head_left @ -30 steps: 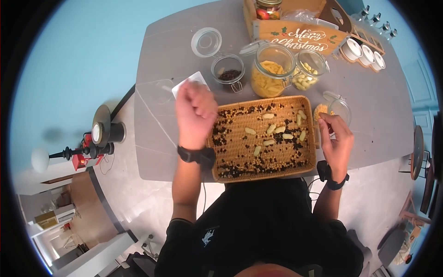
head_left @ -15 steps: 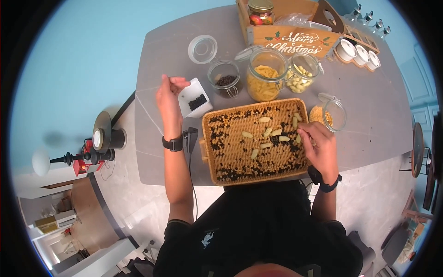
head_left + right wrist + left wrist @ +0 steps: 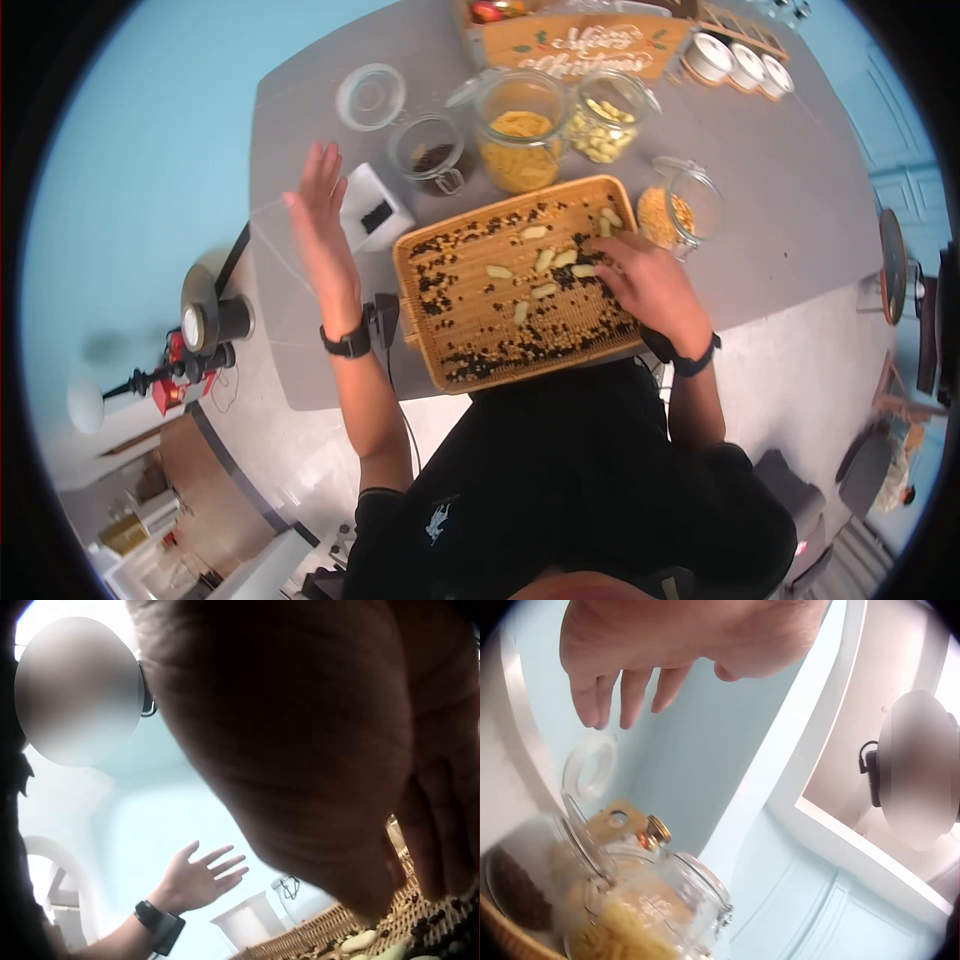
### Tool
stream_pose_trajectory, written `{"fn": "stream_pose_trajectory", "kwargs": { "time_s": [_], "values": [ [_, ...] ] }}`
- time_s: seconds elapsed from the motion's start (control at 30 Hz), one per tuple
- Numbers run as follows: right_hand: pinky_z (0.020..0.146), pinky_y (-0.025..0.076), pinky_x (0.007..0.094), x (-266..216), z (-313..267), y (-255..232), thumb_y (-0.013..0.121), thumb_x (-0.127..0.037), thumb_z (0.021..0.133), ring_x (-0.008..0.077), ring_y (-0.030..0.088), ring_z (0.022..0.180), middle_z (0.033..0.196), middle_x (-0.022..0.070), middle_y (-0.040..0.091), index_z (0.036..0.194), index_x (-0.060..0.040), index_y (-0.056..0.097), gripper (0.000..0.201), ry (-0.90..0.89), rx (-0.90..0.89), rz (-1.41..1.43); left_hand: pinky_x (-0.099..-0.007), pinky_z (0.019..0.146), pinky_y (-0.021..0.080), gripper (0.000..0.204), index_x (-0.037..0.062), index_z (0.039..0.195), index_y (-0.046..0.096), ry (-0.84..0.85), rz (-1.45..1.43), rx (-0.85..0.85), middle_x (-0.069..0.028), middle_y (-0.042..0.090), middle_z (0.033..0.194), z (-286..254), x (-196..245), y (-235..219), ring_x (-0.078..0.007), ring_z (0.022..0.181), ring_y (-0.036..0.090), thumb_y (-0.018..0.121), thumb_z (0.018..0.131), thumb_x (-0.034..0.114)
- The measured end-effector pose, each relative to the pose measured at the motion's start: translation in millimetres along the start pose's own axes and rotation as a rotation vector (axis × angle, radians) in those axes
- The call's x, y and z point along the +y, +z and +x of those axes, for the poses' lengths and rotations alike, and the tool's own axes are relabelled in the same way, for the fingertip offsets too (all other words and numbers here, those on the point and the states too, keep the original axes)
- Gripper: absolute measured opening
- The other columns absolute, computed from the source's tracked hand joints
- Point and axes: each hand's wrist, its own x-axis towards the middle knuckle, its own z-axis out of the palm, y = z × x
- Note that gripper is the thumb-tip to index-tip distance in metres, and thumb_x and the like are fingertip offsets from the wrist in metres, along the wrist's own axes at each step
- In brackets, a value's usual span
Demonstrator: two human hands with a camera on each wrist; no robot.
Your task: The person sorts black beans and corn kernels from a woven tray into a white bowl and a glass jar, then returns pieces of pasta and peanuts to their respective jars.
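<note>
My left hand [image 3: 325, 235] is raised left of a white container [image 3: 365, 235] with black beans [image 3: 376, 216] in it. Its fingers are straight and hold nothing. Over the right side of a wicker basket [image 3: 402, 285], my right hand [image 3: 655, 285] reaches down, fingertips close to the peanuts [image 3: 582, 271] and black beans. In the right wrist view its fingers [image 3: 442, 855] point down, loosely extended, with nothing seen between them. Black beans and yellow kernels lie scattered in the basket, with several unshelled peanuts among them.
Behind the basket stand open glass jars of dark beans [image 3: 425, 150], yellow pasta [image 3: 520, 150] and peanuts [image 3: 603, 125]. A jar of corn kernels [image 3: 668, 215] lies tilted at the right. A round glass lid [image 3: 371, 97], a wooden Christmas crate [image 3: 570, 50] and white lidded pots [image 3: 745, 68] are farther back.
My left hand has moved left off the white container, its curled fingers straightening. The right hand has moved left from the corn jar into the basket. The head view has shifted.
</note>
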Motion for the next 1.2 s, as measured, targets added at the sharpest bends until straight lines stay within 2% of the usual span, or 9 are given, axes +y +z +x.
{"fn": "stream_pose_trajectory", "kwargs": {
  "time_s": [0.1, 0.13, 0.23, 0.43, 0.63, 0.73, 0.93, 1.03, 1.2],
  "values": [
    [0.084, 0.057, 0.0502, 7.1, -5.6, 14.1, 0.077, -0.009, 0.088, 0.0414, 0.070, 0.100, 0.105, 0.0179, 0.070, 0.118, -0.0030, 0.068, 0.032, 0.026, -0.117, -0.063, -0.0493, 0.124, 0.034, 0.085, -0.0044, 0.152, 0.054, -0.029, -0.035, -0.241, -0.0221, 0.067, 0.144, -37.2, 0.3, 8.3, -0.0354, 0.140, 0.060, 0.026, 0.113, 0.065],
    [0.085, 0.057, 0.0503, 4.1, -6.8, 16.5, 0.075, -0.007, 0.087, 0.0410, 0.070, 0.101, 0.107, 0.0180, 0.067, 0.116, -0.0032, 0.067, 0.030, 0.028, -0.136, -0.062, -0.0480, 0.117, 0.043, 0.074, -0.0049, 0.140, 0.063, -0.071, -0.114, -0.273, -0.0212, 0.074, 0.131, -55.4, 5.1, 22.1, -0.0341, 0.124, 0.070, 0.029, 0.115, 0.056],
    [0.086, 0.057, 0.0500, 10.0, -12.8, 35.3, 0.078, -0.009, 0.087, 0.0419, 0.069, 0.102, 0.112, 0.0174, 0.065, 0.127, -0.0058, 0.064, 0.043, 0.012, -0.183, -0.087, -0.0427, 0.106, 0.053, 0.058, -0.0078, 0.126, 0.068, -0.239, -0.058, -0.537, -0.0217, 0.074, 0.128, -79.4, -1.7, 49.0, -0.0301, 0.115, 0.074, 0.033, 0.119, 0.038],
    [0.083, 0.058, 0.0510, -6.7, -27.5, 62.5, 0.081, -0.016, 0.089, 0.0427, 0.071, 0.101, 0.114, 0.0206, 0.064, 0.122, -0.0029, 0.059, 0.043, 0.100, -0.277, -0.177, -0.0392, 0.103, 0.054, 0.046, -0.0055, 0.125, 0.068, -0.781, -0.486, -0.697, -0.0127, 0.074, 0.113, -85.5, -43.9, 100.1, -0.0251, 0.107, 0.072, 0.042, 0.117, 0.032],
    [0.076, 0.059, 0.0515, -26.3, -36.2, 49.8, 0.087, -0.028, 0.085, 0.0444, 0.073, 0.088, 0.097, 0.0211, 0.071, 0.112, -0.0020, 0.059, 0.047, 0.227, -0.323, -0.208, -0.0381, 0.097, 0.053, 0.040, -0.0019, 0.120, 0.068, -0.948, -0.707, -0.571, -0.0058, 0.066, 0.093, -89.6, -86.2, 104.2, -0.0225, 0.094, 0.066, 0.047, 0.115, 0.032],
    [0.074, 0.059, 0.0518, -27.8, -36.2, 62.5, 0.088, -0.028, 0.084, 0.0434, 0.074, 0.083, 0.088, 0.0189, 0.072, 0.109, -0.0033, 0.061, 0.045, 0.192, -0.372, -0.151, -0.0371, 0.093, 0.052, 0.037, -0.0007, 0.115, 0.068, -0.963, -0.754, -0.502, -0.0047, 0.064, 0.091, -92.2, -97.0, 98.9, -0.0220, 0.090, 0.064, 0.050, 0.114, 0.032],
    [0.076, 0.060, 0.0515, -54.6, -27.2, 82.6, 0.087, -0.023, 0.083, 0.0434, 0.073, 0.087, 0.098, 0.0210, 0.069, 0.116, -0.0031, 0.063, 0.045, 0.185, -0.347, -0.119, -0.0370, 0.090, 0.052, 0.035, 0.0005, 0.111, 0.068, -0.942, -0.744, -0.445, -0.0039, 0.062, 0.089, -90.9, -95.8, 98.5, -0.0218, 0.089, 0.063, 0.051, 0.114, 0.031],
    [0.079, 0.060, 0.0513, -49.7, -29.0, 96.9, 0.083, -0.014, 0.083, 0.0439, 0.072, 0.090, 0.102, 0.0213, 0.067, 0.116, -0.0030, 0.067, 0.038, 0.070, -0.346, -0.080, -0.0360, 0.091, 0.053, 0.036, 0.0005, 0.113, 0.068, -0.945, -0.723, -0.461, -0.0028, 0.062, 0.089, -90.5, -102.3, 99.1, -0.0202, 0.089, 0.064, 0.050, 0.113, 0.032],
    [0.079, 0.059, 0.0507, -34.2, -27.8, 96.8, 0.074, -0.002, 0.083, 0.0414, 0.072, 0.091, 0.098, 0.0192, 0.067, 0.099, -0.0008, 0.073, 0.017, -0.048, -0.309, 0.048, -0.0378, 0.095, 0.054, 0.038, -0.0003, 0.115, 0.069, -0.966, -0.739, -0.526, -0.0046, 0.065, 0.092, -92.9, -104.4, 99.2, -0.0219, 0.094, 0.067, 0.049, 0.114, 0.032]
  ]
}}
